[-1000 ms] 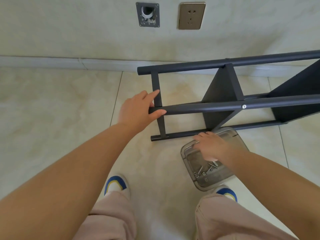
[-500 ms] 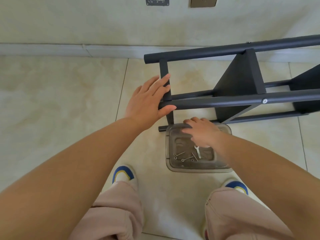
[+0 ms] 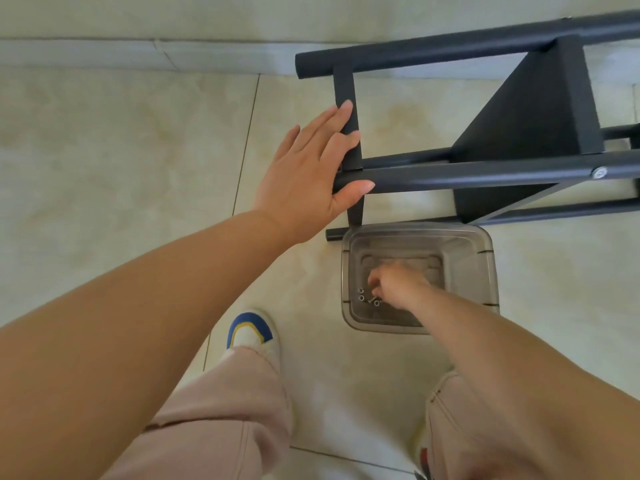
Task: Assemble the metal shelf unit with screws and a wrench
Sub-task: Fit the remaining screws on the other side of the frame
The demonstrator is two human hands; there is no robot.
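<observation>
Head view shows me the shelf (image 3: pixel 519 109) lying on its side on the tiled floor (image 3: pixel 104 168), near the wall, its dark tubes running off to the right. One screw (image 3: pixel 599 172) already sits in the near tube. My left hand (image 3: pixel 311 178) rests on the frame's end, fingers straight along the crossbar, thumb under the near tube, steadying rather than gripping. Just below the frame's lowest tube stands a clear bin (image 3: pixel 485 271) with a few screws (image 3: pixel 367 297) on its bottom. My right hand (image 3: pixel 398 284) is down inside it, fingers curled over the screws. It is blurred, so I cannot tell whether it has one pinched yet.

I judge the main risk to be the pick: the screws are small and lie close together, so a hurried pinch could miss or drop one. The bin touches the frame, so a knock could shift it. With only a flat palm on it, the shelf could roll or slide.
</observation>
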